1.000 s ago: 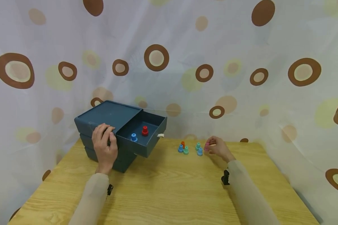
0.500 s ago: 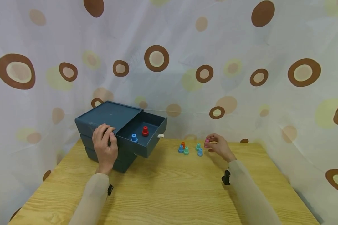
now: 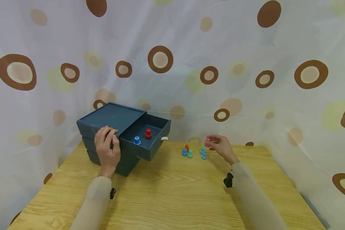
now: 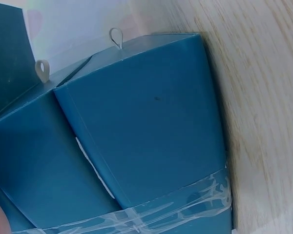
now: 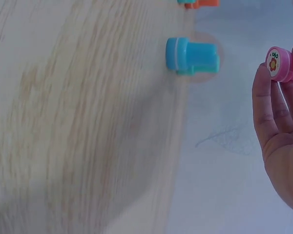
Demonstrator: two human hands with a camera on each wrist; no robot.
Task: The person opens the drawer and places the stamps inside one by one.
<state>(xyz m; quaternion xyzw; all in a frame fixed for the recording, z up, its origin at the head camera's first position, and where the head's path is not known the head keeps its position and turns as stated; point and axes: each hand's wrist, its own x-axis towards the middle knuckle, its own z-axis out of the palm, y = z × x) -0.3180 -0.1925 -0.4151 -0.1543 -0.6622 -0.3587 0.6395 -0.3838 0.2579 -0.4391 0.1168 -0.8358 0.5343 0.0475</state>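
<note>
My right hand [image 3: 222, 148] pinches a pink toy stamp [image 3: 208, 142] between thumb and fingers, raised above the table at the back. In the right wrist view the stamp [image 5: 279, 64] shows a round end with a flower picture. My left hand [image 3: 107, 148] rests against the upper side edge of a dark blue drawer unit [image 3: 112, 116], fingers over its top edge. The unit's top drawer [image 3: 158, 123] is pulled out, with a red stamp [image 3: 148, 134] and a blue stamp [image 3: 136, 140] standing in it.
Several stamps stand on the wooden table [image 3: 175, 191]: an orange [image 3: 187, 147], a blue [image 3: 184, 152] and a green one [image 3: 190, 154] grouped left, a green [image 3: 202, 149] and a blue one [image 3: 204, 155] nearer my right hand. A patterned curtain [image 3: 184, 38] hangs behind.
My right hand has lifted the pink stamp off the table and moved it up and slightly left. The left hand and the drawer unit have stayed put.
</note>
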